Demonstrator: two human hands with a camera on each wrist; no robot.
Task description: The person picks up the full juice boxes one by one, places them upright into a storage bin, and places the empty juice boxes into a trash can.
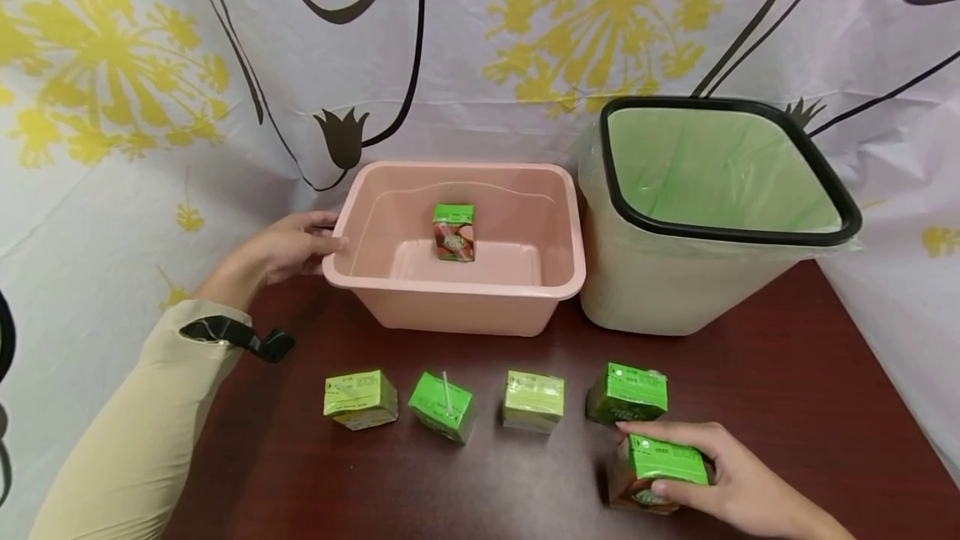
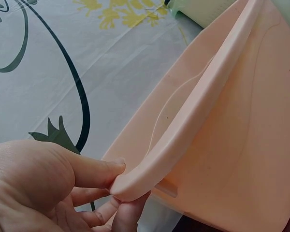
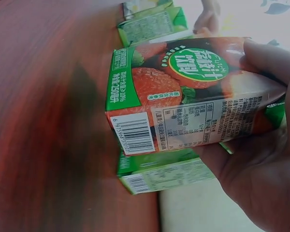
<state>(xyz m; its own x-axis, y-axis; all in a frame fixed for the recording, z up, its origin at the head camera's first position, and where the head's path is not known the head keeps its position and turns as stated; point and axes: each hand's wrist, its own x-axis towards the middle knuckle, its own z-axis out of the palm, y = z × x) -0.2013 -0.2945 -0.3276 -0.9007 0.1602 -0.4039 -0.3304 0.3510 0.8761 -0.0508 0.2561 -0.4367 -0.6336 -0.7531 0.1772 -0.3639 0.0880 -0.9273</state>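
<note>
**L hand pinching pink tub, R hand grasping juice box**

Clock = head view, centred on the pink tub. L hand at 9 o'clock, thumb & fingers on opp. sides of the rim, pinching it. Pale sleeve, blk strap nr wrist.

R hand btwn 4 & 5, clasping the juice box, thumb & fingers on opp. sides; green top, fruit pics, "LITCHI" on label. Can't tell if its base touches the dk red table.

Inside tub, nr centre: fruit-print box, green top.

On table, row below tub: yellow-green box at 7, straw box at 6 (straw sticking up), pale-green box at 5, bright-green box at 4, just beyond the held one.

At 3, just beside tub: white bin, blk rim, green-tinted liner. Behind, toward 12: white cloth w/ yellow flowers.
</note>
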